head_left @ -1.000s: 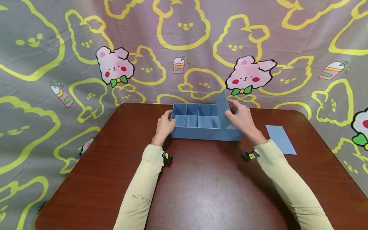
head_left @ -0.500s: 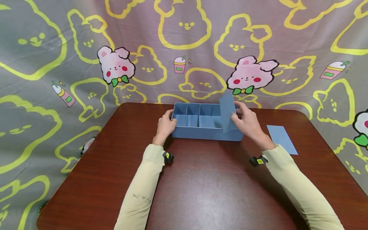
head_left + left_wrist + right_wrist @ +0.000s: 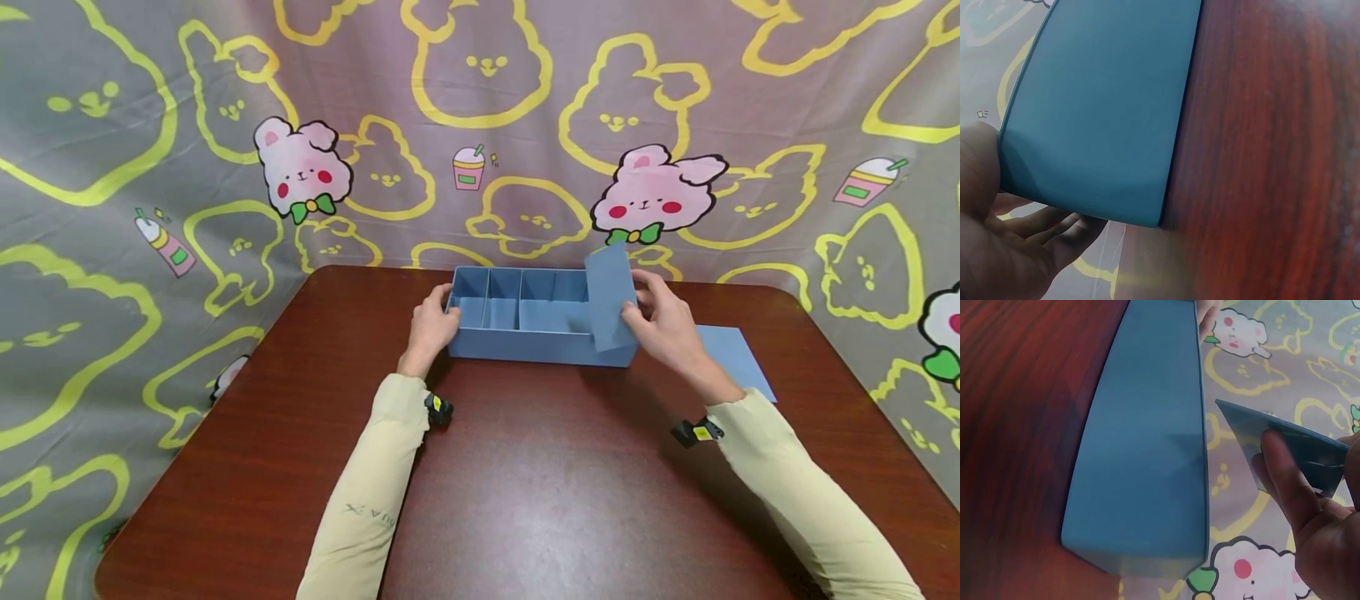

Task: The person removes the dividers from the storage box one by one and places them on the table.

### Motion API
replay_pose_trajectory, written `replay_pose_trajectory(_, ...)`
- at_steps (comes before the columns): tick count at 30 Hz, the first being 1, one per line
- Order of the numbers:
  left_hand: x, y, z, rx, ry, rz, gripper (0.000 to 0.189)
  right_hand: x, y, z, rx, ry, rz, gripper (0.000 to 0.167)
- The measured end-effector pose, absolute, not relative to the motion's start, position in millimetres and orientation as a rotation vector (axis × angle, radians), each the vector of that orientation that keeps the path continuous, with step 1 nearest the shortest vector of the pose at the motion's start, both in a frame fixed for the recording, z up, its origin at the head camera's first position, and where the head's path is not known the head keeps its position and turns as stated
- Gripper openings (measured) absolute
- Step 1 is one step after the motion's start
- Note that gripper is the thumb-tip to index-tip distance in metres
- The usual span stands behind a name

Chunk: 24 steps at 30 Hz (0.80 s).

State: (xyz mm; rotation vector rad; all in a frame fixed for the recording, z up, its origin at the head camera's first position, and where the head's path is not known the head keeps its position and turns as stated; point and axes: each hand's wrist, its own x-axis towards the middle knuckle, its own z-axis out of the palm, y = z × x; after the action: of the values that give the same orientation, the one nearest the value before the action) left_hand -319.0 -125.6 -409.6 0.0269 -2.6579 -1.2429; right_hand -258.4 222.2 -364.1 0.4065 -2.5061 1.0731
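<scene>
A blue divided box lies lengthwise on the table, with upright partitions splitting its left part into compartments. My left hand grips its left end, thumb over the rim; in the left wrist view the fingers curl round the end below the box's smooth side. My right hand pinches a thin flat blue panel between thumb and fingers. The panel stands tilted above the box's right end and hides part of it. In the right wrist view the panel is apart from the box's long wall.
Another flat blue panel lies on the table to the right, partly behind my right hand. The brown wooden table has a rounded far edge close behind the box. A printed curtain with cartoon rabbits hangs around it.
My right hand has moved to the right, lifting the panel out of the box's right compartment. The panel has turned more of its face toward me. My left hand stays on the box.
</scene>
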Motion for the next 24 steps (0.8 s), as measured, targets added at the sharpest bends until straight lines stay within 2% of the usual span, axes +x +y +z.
replay_pose_trajectory(10,-318.6,-125.3,-407.6,0.037,-2.660,-1.255,0.049,-250.0,240.9,-368.7,0.374,-2.484,1.091,0.048)
replay_pose_trajectory(24,-319.9,-124.8,-407.7,0.038,-2.656,-1.249,0.050,-237.0,262.2,-374.5,0.373,-2.445,1.041,0.066)
